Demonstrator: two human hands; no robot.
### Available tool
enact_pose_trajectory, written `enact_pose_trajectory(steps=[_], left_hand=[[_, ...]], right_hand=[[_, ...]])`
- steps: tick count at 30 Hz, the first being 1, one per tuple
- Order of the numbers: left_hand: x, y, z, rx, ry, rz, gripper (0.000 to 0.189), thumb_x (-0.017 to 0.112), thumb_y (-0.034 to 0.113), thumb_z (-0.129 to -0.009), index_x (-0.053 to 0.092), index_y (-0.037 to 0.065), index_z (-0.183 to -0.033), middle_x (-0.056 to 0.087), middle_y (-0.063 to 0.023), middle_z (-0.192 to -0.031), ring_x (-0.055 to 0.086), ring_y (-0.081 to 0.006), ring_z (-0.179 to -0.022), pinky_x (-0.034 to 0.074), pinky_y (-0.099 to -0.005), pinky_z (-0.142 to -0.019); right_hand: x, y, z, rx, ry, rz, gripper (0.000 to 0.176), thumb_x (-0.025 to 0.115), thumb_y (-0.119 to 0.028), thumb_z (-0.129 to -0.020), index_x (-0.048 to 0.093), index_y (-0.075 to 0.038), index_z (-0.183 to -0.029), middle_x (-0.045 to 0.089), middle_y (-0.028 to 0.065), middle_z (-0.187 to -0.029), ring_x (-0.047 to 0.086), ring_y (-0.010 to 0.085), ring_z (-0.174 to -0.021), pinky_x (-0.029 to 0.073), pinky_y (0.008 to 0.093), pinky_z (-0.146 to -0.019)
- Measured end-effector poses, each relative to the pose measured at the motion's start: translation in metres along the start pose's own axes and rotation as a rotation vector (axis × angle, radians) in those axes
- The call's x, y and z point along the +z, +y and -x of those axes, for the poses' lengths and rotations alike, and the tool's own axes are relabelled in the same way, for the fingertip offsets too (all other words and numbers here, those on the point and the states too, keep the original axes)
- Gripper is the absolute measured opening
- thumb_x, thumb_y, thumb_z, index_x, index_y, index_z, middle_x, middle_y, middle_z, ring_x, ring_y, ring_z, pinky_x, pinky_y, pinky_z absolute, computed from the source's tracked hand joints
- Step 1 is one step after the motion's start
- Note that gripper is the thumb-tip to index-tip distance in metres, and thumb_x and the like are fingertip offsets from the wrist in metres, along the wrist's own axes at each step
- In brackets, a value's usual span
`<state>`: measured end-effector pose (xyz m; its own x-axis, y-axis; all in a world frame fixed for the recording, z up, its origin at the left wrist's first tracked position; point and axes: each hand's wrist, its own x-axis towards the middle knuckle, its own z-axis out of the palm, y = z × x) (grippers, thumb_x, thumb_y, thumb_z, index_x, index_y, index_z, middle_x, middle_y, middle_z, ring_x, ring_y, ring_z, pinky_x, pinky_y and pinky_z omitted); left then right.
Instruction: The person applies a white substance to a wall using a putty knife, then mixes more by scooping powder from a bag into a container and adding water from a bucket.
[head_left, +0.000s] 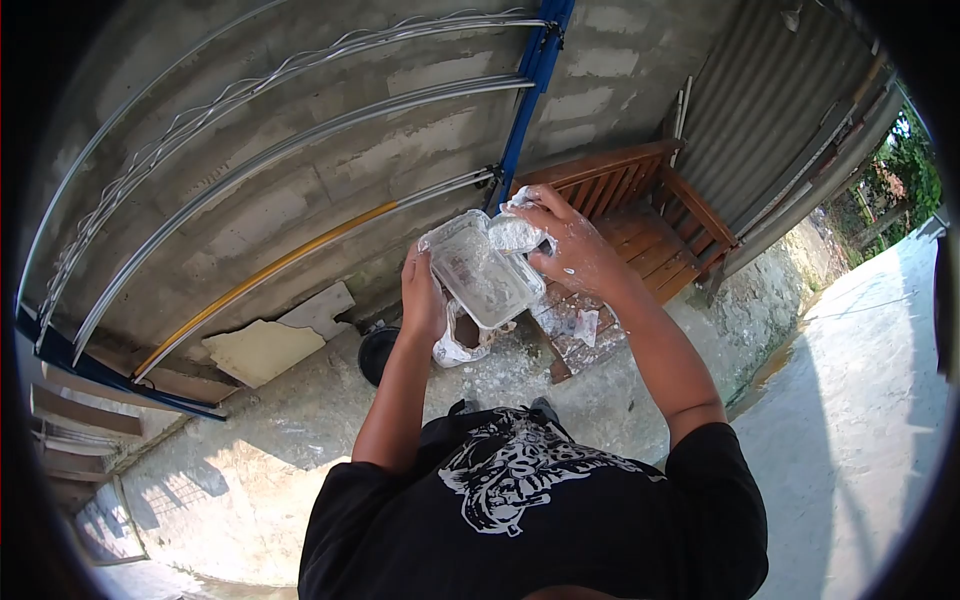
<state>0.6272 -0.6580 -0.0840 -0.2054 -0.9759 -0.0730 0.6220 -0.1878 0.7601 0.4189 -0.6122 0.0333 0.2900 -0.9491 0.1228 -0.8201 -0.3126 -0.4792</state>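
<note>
Left hand (422,300) grips clear tub (478,275); right hand (578,252) clamps crumpled wrap (514,233) at 1 o'clock; concrete floor (290,435), block wall (300,180)

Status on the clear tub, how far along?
Done: white smears on the right hand and the brown slatted wooden bench suggest material already handled. In hand: left hand grips a clear rectangular plastic tub; the right holds a crumpled clear plastic bag at its rim. Left: tub looks nearly empty; an open white bag lies below.
</note>
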Motion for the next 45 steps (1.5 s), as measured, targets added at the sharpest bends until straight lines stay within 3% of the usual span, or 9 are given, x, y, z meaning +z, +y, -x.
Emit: enact_pose_trajectory(steps=[2,4,7,17,33,35,39,41,45], left_hand=[[0.001,0.001,-0.001,-0.002,-0.006,-0.001,0.035,0.034,0.025,-0.107,0.048,0.004,-0.132,0.058,-0.0129,-0.127,0.058,-0.0238,-0.117,0.046,-0.0394,-0.101],[-0.001,0.003,-0.003,-0.006,0.007,-0.011,0.036,0.034,0.024,-0.107,0.047,0.004,-0.133,0.057,-0.013,-0.128,0.058,-0.0237,-0.117,0.047,-0.0396,-0.101],[0.003,0.011,-0.001,-0.028,0.036,0.0,0.036,0.034,0.024,-0.106,0.047,0.004,-0.133,0.057,-0.0129,-0.128,0.058,-0.0238,-0.117,0.047,-0.0398,-0.1],[-0.005,0.008,-0.008,-0.052,0.021,0.031,0.037,0.031,0.023,-0.106,0.045,0.004,-0.135,0.056,-0.0135,-0.129,0.058,-0.0246,-0.118,0.048,-0.0404,-0.101],[-0.004,0.001,-0.007,-0.087,-0.008,0.028,0.038,0.029,0.023,-0.106,0.045,0.004,-0.135,0.056,-0.014,-0.13,0.058,-0.0248,-0.118,0.047,-0.0401,-0.101],[0.001,0.0,-0.003,-0.071,-0.016,0.01,0.037,0.03,0.023,-0.106,0.044,0.005,-0.135,0.057,-0.0134,-0.129,0.059,-0.0246,-0.117,0.048,-0.0404,-0.1],[0.001,0.0,-0.006,-0.074,0.008,0.041,0.037,0.031,0.024,-0.106,0.044,0.005,-0.135,0.056,-0.0132,-0.13,0.058,-0.0247,-0.118,0.048,-0.0409,-0.1],[0.0,0.001,-0.008,-0.082,-0.03,0.03,0.037,0.032,0.024,-0.106,0.044,0.005,-0.135,0.056,-0.0132,-0.13,0.058,-0.0249,-0.118,0.048,-0.0411,-0.101],[0.007,0.002,-0.007,-0.073,-0.024,0.047,0.037,0.031,0.024,-0.106,0.044,0.005,-0.135,0.055,-0.0139,-0.13,0.058,-0.0251,-0.118,0.048,-0.0411,-0.1]], right_hand=[[0.003,0.003,0.002,-0.007,0.09,0.012,0.062,0.067,-0.004,-0.075,0.055,-0.013,-0.135,0.035,0.0114,-0.149,0.041,0.032,-0.136,0.039,0.0405,-0.111],[0.004,0.007,0.006,-0.097,-0.079,0.009,0.061,0.066,-0.001,-0.074,0.056,-0.013,-0.133,0.035,0.0122,-0.148,0.042,0.0335,-0.134,0.041,0.0409,-0.109],[0.001,0.007,0.012,-0.054,0.033,0.035,0.063,0.066,0.001,-0.071,0.057,-0.013,-0.132,0.037,0.0126,-0.145,0.043,0.0339,-0.133,0.042,0.0418,-0.106],[-0.014,0.005,0.02,0.027,-0.096,-0.118,0.068,0.062,-0.002,-0.066,0.059,-0.014,-0.133,0.04,0.0122,-0.142,0.043,0.032,-0.132,0.038,0.0381,-0.109],[-0.004,0.0,0.001,0.059,-0.006,-0.066,0.063,0.066,-0.003,-0.071,0.058,-0.016,-0.132,0.038,0.0091,-0.144,0.044,0.03,-0.133,0.038,0.0398,-0.111],[-0.01,-0.001,0.0,0.019,-0.207,-0.071,0.065,0.066,-0.004,-0.07,0.058,-0.016,-0.133,0.039,0.0084,-0.141,0.045,0.0302,-0.13,0.039,0.0398,-0.109],[-0.012,-0.001,-0.004,0.047,-0.053,-0.086,0.065,0.067,-0.005,-0.07,0.057,-0.016,-0.133,0.041,0.0084,-0.137,0.047,0.0309,-0.127,0.041,0.04,-0.107],[-0.01,0.002,-0.007,-0.009,-0.23,-0.078,0.067,0.068,-0.004,-0.069,0.057,-0.016,-0.133,0.042,0.0088,-0.134,0.049,0.0313,-0.125,0.042,0.0396,-0.106],[0.003,0.013,-0.017,-0.013,-0.009,-0.069,0.067,0.068,-0.003,-0.068,0.057,-0.016,-0.133,0.041,0.0084,-0.136,0.049,0.031,-0.125,0.042,0.0393,-0.106]])
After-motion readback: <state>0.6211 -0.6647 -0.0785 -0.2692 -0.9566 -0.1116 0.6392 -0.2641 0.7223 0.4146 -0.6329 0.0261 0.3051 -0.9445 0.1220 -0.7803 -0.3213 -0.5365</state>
